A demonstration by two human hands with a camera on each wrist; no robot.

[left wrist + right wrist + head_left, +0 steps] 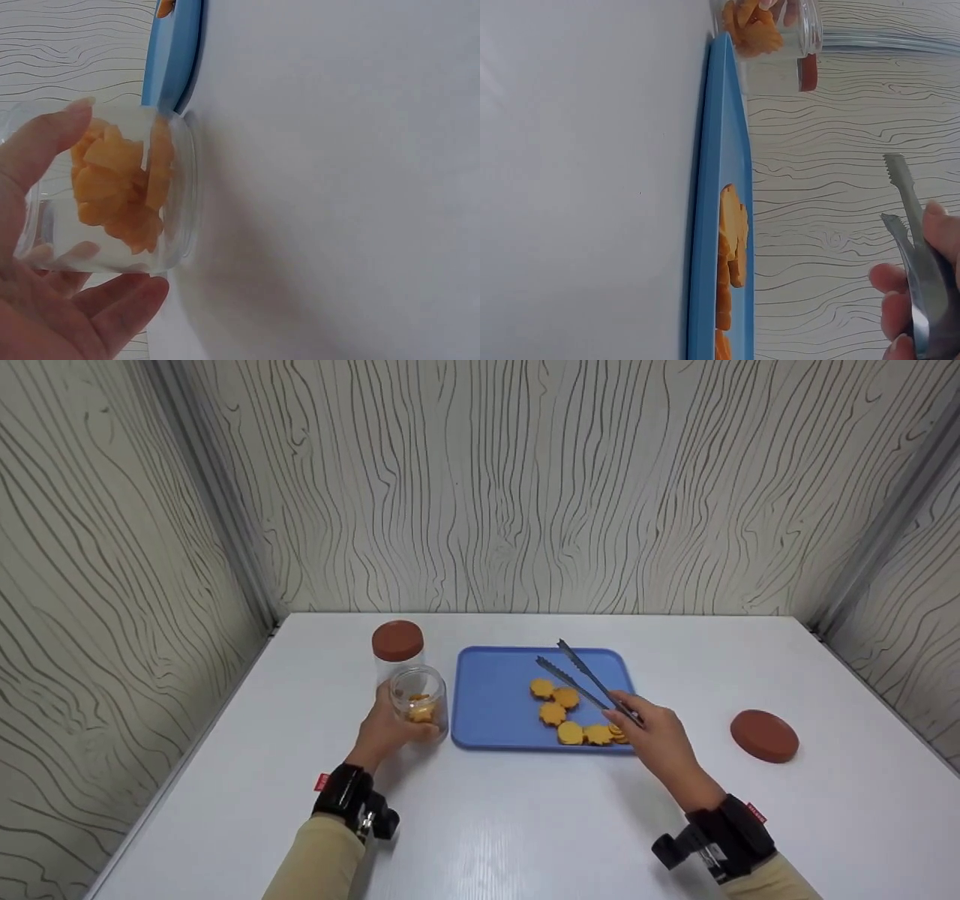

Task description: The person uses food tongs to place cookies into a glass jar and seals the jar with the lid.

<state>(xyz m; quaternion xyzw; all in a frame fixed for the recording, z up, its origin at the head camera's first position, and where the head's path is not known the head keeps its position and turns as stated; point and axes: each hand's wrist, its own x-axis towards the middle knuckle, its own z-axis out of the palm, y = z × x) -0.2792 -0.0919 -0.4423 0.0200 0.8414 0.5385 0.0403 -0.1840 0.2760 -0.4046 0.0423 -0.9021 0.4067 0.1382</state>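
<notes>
My left hand (390,733) grips a clear open jar (442,706), thumb on one side and fingers on the other. Orange flower-shaped pieces (112,180) lie heaped at the jar's bottom. My right hand (656,735) holds metal tongs (577,679), their serrated tips apart with nothing between them, above the blue tray (491,697). On the tray's right half lie several more orange flower-shaped pieces (553,713), some bunched at the near right corner beside the right hand.
Behind the held jar stands a second jar with a red-brown lid (397,641). Another red-brown lid (764,736) lies on the white table (480,825) at the right. Wood-patterned panels (495,487) enclose the table's back and sides.
</notes>
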